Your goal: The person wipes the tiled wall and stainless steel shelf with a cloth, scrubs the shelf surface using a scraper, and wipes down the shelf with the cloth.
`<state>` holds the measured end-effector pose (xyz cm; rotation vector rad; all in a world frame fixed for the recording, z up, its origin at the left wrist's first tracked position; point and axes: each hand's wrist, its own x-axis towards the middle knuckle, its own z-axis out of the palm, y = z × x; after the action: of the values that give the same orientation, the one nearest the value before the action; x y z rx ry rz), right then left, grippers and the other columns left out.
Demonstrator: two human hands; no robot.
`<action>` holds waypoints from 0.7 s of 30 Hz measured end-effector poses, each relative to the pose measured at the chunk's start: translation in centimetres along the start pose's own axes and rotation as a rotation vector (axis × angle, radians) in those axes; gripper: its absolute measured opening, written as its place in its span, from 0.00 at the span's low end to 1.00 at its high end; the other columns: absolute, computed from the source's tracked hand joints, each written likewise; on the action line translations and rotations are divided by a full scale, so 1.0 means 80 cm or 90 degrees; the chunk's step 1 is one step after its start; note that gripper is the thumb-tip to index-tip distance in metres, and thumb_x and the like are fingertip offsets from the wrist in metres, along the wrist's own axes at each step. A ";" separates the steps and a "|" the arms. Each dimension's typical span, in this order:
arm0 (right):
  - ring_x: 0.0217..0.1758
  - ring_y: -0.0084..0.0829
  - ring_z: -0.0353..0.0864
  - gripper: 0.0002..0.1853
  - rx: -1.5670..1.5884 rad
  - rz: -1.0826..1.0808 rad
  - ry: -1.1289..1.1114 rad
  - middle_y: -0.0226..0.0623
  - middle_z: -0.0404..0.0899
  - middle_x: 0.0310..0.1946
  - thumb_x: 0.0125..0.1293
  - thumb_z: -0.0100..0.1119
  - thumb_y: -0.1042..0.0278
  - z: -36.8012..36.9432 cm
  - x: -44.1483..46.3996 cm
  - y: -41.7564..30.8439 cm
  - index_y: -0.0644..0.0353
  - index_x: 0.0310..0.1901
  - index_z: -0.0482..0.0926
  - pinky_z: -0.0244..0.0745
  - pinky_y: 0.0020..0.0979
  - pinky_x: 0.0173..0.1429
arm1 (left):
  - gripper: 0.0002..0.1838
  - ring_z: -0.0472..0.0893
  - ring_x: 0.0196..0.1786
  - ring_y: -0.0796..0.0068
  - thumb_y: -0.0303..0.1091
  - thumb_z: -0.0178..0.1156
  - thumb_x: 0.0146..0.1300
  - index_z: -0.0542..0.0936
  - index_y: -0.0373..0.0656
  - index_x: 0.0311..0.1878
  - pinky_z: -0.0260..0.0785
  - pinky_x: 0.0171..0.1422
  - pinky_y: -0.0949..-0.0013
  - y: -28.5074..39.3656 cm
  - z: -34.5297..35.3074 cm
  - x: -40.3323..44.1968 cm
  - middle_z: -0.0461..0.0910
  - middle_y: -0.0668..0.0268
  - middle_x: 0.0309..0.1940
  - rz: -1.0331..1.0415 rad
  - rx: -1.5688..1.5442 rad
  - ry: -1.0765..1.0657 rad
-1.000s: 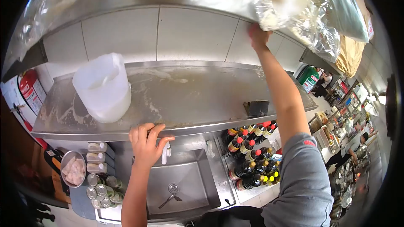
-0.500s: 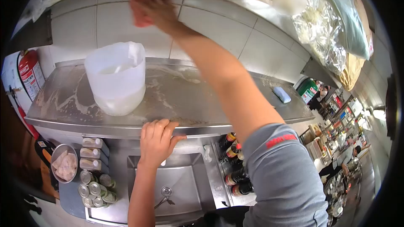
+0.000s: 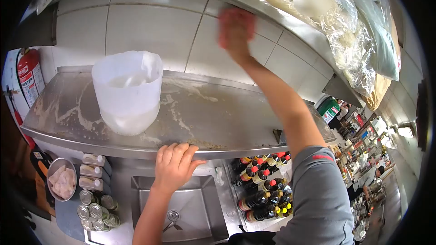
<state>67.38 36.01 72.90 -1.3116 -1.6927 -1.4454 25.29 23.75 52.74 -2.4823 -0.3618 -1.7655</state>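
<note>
Two bare hands show in my head view, with a long steel shelf (image 3: 218,115) set above a sink (image 3: 200,213). I have the right hand (image 3: 237,31) raised to the white tiled wall (image 3: 152,31), just under the upper shelf (image 3: 272,11), with a red cloth (image 3: 224,29) in its hold; blur hides how far its fingers bend around the cloth. The left hand (image 3: 175,165) rests at the near edge of the steel shelf, fingers (image 3: 169,154) bent over the rim, thumb apart to the right; whether it grips firmly I cannot tell. Left of centre on that shelf, I see a translucent plastic container (image 3: 125,104) upright and open-topped, with something whitish inside. Pale streaks mark the metal beside it. Below, dark bottles (image 3: 248,173) stand right of the sink; tins (image 3: 97,211) and a metal bowl (image 3: 56,164) of pale pieces sit left of it.
</note>
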 end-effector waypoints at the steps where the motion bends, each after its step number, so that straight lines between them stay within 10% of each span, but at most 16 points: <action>1: 0.68 0.43 0.61 0.27 0.034 -0.021 0.006 0.48 0.64 0.63 0.63 0.50 0.70 0.028 0.044 -0.049 0.66 0.64 0.62 0.55 0.39 0.70 | 0.26 0.71 0.46 0.65 0.53 0.70 0.46 0.79 0.48 0.44 0.61 0.52 0.59 0.001 0.000 0.000 0.72 0.68 0.40 -0.001 0.001 -0.002; 7: 0.65 0.38 0.68 0.28 -0.039 -0.222 0.070 0.38 0.72 0.59 0.56 0.53 0.70 0.075 0.180 -0.212 0.63 0.61 0.68 0.64 0.36 0.65 | 0.24 0.71 0.46 0.64 0.50 0.71 0.46 0.79 0.47 0.43 0.63 0.51 0.58 0.004 -0.005 0.004 0.72 0.67 0.40 -0.017 -0.011 -0.011; 11: 0.71 0.44 0.60 0.30 -0.024 -0.175 -0.193 0.40 0.64 0.67 0.53 0.53 0.74 -0.027 0.120 -0.103 0.57 0.63 0.68 0.59 0.41 0.70 | 0.24 0.71 0.46 0.64 0.48 0.71 0.45 0.79 0.46 0.43 0.64 0.53 0.58 0.005 -0.009 0.005 0.71 0.67 0.41 -0.013 -0.027 -0.006; 15: 0.64 0.42 0.68 0.30 0.014 -0.057 -0.123 0.40 0.70 0.59 0.57 0.53 0.67 -0.053 0.100 -0.107 0.55 0.64 0.66 0.61 0.43 0.67 | 0.23 0.73 0.47 0.65 0.47 0.69 0.50 0.79 0.44 0.45 0.66 0.55 0.59 0.003 -0.015 0.006 0.74 0.66 0.42 -0.018 -0.036 -0.017; 21: 0.69 0.40 0.63 0.27 -0.047 -0.256 -0.063 0.37 0.69 0.63 0.59 0.53 0.67 0.053 0.158 -0.207 0.54 0.62 0.68 0.55 0.44 0.71 | 0.24 0.71 0.46 0.64 0.48 0.72 0.44 0.79 0.46 0.42 0.64 0.52 0.58 0.006 -0.010 0.005 0.71 0.68 0.40 -0.023 -0.022 -0.012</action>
<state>48.38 44.99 76.02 -1.1380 -2.0742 -1.7018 24.78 23.21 53.44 -2.5333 -0.3835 -1.7776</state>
